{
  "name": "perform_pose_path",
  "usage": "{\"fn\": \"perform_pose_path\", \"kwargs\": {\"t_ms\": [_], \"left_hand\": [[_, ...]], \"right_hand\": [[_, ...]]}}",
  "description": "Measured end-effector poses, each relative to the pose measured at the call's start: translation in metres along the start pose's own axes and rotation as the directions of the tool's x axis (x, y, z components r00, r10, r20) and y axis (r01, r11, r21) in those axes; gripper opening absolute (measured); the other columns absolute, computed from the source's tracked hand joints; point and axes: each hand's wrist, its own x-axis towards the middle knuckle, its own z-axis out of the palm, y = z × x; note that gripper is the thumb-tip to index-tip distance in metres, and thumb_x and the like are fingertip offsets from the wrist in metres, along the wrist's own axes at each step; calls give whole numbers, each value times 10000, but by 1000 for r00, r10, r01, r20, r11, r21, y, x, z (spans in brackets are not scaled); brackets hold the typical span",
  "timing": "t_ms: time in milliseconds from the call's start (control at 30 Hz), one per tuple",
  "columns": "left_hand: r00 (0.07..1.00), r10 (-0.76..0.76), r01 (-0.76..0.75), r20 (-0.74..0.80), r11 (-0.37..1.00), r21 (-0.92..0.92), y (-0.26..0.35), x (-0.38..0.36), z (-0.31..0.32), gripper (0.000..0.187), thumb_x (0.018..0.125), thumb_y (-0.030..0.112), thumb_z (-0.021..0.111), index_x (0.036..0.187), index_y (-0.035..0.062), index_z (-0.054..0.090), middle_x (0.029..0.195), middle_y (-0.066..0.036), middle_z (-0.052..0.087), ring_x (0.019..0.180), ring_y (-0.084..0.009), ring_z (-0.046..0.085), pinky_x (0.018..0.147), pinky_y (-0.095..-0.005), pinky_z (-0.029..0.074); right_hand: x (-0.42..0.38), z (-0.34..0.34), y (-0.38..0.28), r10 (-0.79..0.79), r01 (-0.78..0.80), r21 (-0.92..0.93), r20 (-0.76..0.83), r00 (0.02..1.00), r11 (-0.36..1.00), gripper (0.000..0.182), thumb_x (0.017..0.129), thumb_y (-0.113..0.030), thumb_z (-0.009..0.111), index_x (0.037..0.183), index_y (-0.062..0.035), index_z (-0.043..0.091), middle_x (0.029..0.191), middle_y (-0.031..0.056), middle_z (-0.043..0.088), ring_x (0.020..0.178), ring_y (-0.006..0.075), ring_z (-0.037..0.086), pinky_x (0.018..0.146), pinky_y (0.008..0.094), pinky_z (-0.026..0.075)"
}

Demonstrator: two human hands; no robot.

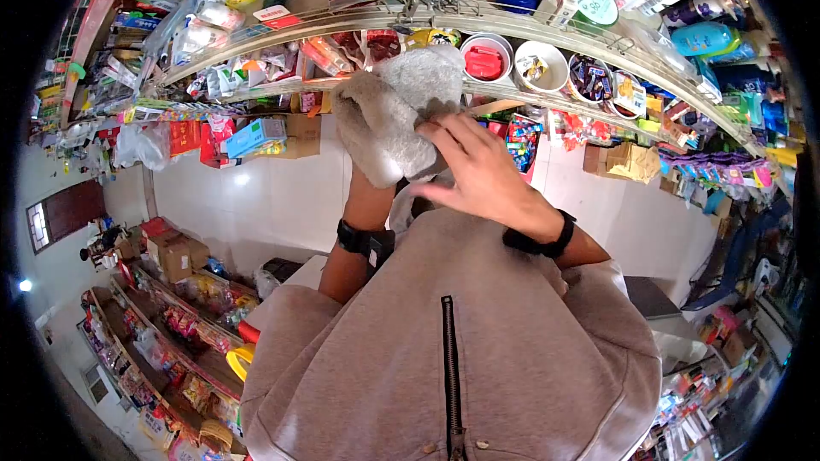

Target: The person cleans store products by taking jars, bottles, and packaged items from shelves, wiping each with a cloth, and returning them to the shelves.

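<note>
A thick grey-white cloth [401,94], bunched and fuzzy, is raised in front of the lower shelf edge. It covers my left hand, so the fingers there are hidden; just the left wrist [364,195] with a black band shows below it. My right hand [475,162] reaches in from the right, its fingertips bent against the cloth's right side and its thumb stretched out to the left. Behind the cloth stand white tubs, one with a red item [483,61], another with small packets [538,67].
A curved metal shelf rail [316,24] runs across the top, crowded with packages and bottles. Below it sit a blue box [256,137] and a cardboard box [622,160]. More stocked shelves [171,333] stand at the lower left, past the pale tiled floor [231,205].
</note>
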Motion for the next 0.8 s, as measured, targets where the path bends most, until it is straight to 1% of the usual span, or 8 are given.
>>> {"fn": "perform_pose_path", "kwargs": {"t_ms": [100, 200, 300, 367, 400, 467, 533, 800], "left_hand": [[990, -115, 132, 82, 961, -243, -8, 8, -4, 593, 980, 479, 504, 1374, 37, 474, 1282, -138, 587, 1179, -225, 570, 1058, -395, 423], [969, -204, 239, 139, 915, -324, -15, 11, -7, 616, 988, 518, 475, 1386, 48, 490, 1286, -133, 601, 1185, -224, 577, 1064, -398, 424], [968, -249, 252, 44, 933, -257, -30, 8, -2, 618, 1038, 532, 302, 1414, 74, 477, 1345, -101, 582, 1221, -250, 566, 1085, -411, 419], [976, -198, 183, -88, 970, -160, -46, 7, -10, 545, 1049, 448, 336, 1432, 75, 444, 1390, -129, 529, 1278, -262, 507, 1102, -407, 391], [970, -241, 230, -23, 947, -224, -47, 1, -19, 527, 1042, 439, 374, 1418, 79, 456, 1374, -122, 541, 1263, -257, 516, 1093, -404, 400], [959, -281, 279, 35, 916, -288, -46, -10, -24, 511, 1034, 430, 412, 1405, 82, 469, 1359, -114, 552, 1249, -252, 525, 1083, -401, 410], [859, -457, 472, -230, 881, 15, -44, -17, -18, 514, 1011, 407, 494, 1409, 85, 458, 1359, -91, 556, 1216, -245, 556, 1061, -421, 431], [803, -570, 590, -174, 721, 362, -13, -43, -44, 571, 961, 307, 610, 1428, 44, 410, 1352, -84, 546, 1234, -217, 546, 1036, -383, 449]], "right_hand": [[-3, 9, 18, 52, -49, 37, -66, 996, 998, 313, 793, -116, 732, 1075, -18, 635, 992, 140, 636, 837, 295, 644, 721, 359, 529], [-1, 8, 35, 399, -370, 378, 2, 917, 848, 206, 815, 3, 626, 1015, -8, 674, 774, 139, 694, 654, 272, 690, 601, 356, 542], [-3, 18, 46, 409, -451, 456, 193, 892, 767, 250, 863, -78, 691, 1089, 17, 643, 917, 139, 684, 809, 178, 662, 689, 300, 518], [-6, 27, 46, 330, -391, 371, 218, 919, 843, 365, 875, -160, 721, 1174, 16, 607, 1034, 183, 672, 921, 254, 667, 786, 349, 518], [-5, 29, 39, 358, -412, 248, 235, 904, 877, 455, 842, -166, 740, 1221, 17, 568, 1128, 214, 639, 1013, 345, 645, 873, 400, 499], [-9, 39, 43, 325, -375, 268, 212, 922, 887, 477, 818, -155, 751, 1224, 13, 563, 1145, 220, 629, 1038, 374, 629, 888, 411, 495], [-19, 49, 52, 322, -378, 334, 213, 923, 863, 508, 755, -109, 768, 1204, 17, 563, 1156, 224, 614, 1071, 406, 608, 914, 423, 487], [-30, 40, 52, 213, -335, 395, 320, 923, 855, 483, 794, -70, 735, 1244, -9, 571, 1190, 218, 617, 1100, 380, 613, 945, 413, 478]]}}
